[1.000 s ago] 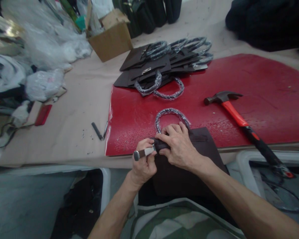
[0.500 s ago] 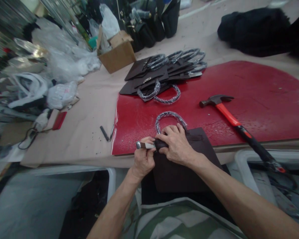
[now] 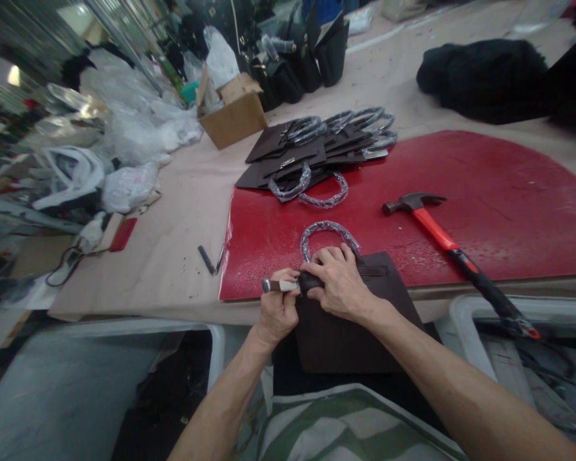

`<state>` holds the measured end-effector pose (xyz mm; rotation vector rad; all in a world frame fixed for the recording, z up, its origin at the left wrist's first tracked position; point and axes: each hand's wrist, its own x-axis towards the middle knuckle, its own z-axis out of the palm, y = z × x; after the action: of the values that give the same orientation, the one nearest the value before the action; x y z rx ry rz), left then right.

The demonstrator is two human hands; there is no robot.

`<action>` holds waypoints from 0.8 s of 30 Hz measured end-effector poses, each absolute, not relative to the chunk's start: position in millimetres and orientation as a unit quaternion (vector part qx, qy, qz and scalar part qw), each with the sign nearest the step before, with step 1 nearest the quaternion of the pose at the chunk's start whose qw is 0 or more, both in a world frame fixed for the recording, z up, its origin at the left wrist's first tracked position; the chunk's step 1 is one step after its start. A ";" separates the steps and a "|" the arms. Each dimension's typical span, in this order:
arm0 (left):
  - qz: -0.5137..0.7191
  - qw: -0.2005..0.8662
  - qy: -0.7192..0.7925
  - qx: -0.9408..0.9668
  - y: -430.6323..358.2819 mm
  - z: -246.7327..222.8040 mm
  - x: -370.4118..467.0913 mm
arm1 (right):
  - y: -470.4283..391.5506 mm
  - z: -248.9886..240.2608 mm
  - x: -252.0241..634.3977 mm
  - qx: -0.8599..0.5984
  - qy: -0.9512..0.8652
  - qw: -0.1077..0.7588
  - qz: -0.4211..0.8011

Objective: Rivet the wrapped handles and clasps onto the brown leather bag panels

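Observation:
A dark brown leather panel [image 3: 350, 339] lies over the table's front edge, with a plastic-wrapped curved handle [image 3: 325, 226] at its top. My left hand [image 3: 279, 310] is closed round a tool [image 3: 281, 285] with a metal end cap and a brown and pale handle. The tool's far end meets a dark strap piece [image 3: 310, 280] at the panel's upper left. My right hand [image 3: 340, 282] presses on this strap piece, fingers bent round it beside the wrapped handle. The fingers hide part of the strap and the tool's tip.
A claw hammer [image 3: 434, 227] lies on the red board [image 3: 499, 192], its grip past the front edge. Behind are stacked brown panels [image 3: 292, 157] with wrapped handles and a cardboard box [image 3: 235, 118]. Two small dark tools [image 3: 205, 259] lie left of the board. Bins [image 3: 216, 349] stand below.
The view has shifted slightly, so the table and its objects appear a little lower. Both hands keep their hold, and the tool's outer end sits slightly lower.

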<state>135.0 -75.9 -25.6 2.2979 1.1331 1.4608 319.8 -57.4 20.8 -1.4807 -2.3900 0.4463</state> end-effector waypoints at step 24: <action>0.480 0.139 0.397 0.770 -73.5 -22.3 136.5 | -54.9 23.3 317.6 -0.516 -0.824 0.144 0.183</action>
<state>136.5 -73.5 -22.3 2.2252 1.1485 1.3861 317.6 -54.9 23.3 -1.4878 -2.3760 0.5270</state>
